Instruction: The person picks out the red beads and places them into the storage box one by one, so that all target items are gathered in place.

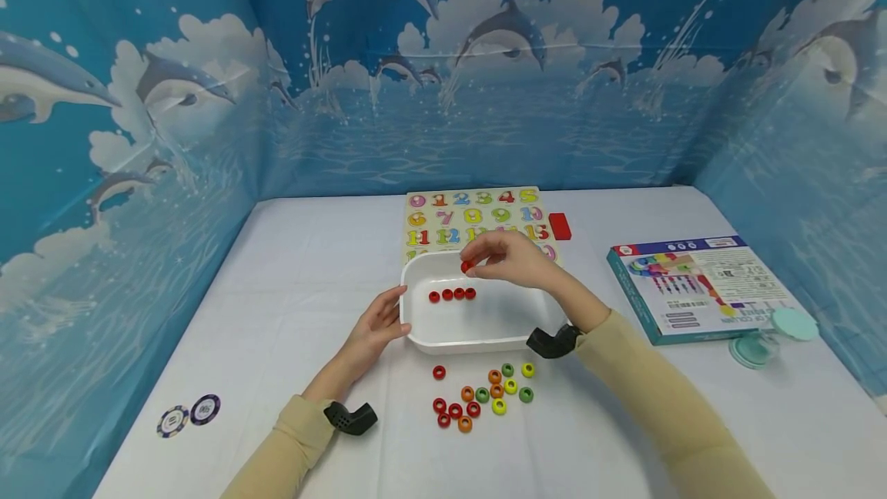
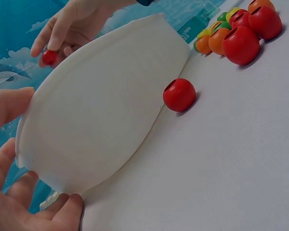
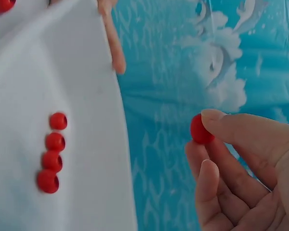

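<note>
Between the thumb and fingers of my right hand (image 1: 509, 256) is a red bead (image 3: 201, 130), pinched above the far side of a white tray (image 1: 478, 333). Inside the tray, several red beads (image 1: 459, 293) sit in a short row. My left hand (image 1: 374, 329) grips the tray's left end, with its thumb at the rim and its fingers along the wall in the left wrist view. One loose red bead (image 2: 179, 95) lies on the cloth close to the tray's near side.
Nearer me lie several red, orange (image 1: 465, 424), green (image 1: 526, 394) and yellow beads (image 1: 499, 406). Behind the tray is a number board (image 1: 473, 216) beside a red block (image 1: 560, 226). A flat box (image 1: 700, 283) and clear jar (image 1: 755, 349) stand right; two round chips (image 1: 205, 410) lie left.
</note>
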The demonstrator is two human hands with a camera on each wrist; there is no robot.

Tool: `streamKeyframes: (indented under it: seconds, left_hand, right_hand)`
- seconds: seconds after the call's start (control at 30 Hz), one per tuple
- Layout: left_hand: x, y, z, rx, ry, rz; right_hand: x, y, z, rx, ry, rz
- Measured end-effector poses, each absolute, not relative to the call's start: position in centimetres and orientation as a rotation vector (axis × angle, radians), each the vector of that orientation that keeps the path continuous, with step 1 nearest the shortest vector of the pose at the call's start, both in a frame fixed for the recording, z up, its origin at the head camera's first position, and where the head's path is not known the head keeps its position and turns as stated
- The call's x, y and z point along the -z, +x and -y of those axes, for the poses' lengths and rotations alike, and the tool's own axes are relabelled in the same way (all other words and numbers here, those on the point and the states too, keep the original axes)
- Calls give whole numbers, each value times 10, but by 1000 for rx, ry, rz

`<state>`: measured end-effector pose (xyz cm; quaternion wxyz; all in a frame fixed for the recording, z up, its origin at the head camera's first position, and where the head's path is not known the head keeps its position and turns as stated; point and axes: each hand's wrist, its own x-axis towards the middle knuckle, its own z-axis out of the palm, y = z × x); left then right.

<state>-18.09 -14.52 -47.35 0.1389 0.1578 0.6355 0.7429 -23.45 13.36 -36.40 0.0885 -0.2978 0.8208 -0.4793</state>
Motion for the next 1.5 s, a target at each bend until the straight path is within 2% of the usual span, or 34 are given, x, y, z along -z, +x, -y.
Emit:
streamKeyframes:
  seconds: [0.23,0.53,0.77,1.17,1.5]
  left_hand:
    - [472,-180,144,-2145,454,-1826]
    - [468,-180,145,-2130,418,-1833]
    - [453,-174,144,-2079,432,-1877]
    - [472,-181,146,-2141,420,-1848]
    - [474,-181,146,-2139,438,-1844]
  right_hand:
    - [397,-262,-139,1346,-718,-2424]
    - [424,-268,-144,1041,-663,-2560]
    - [431,-271,-142,1021,-690,-2522]
    - [421,-267,-140,1068,-637,-2522]
    - [366,-233,-139,1178,-807,-2589]
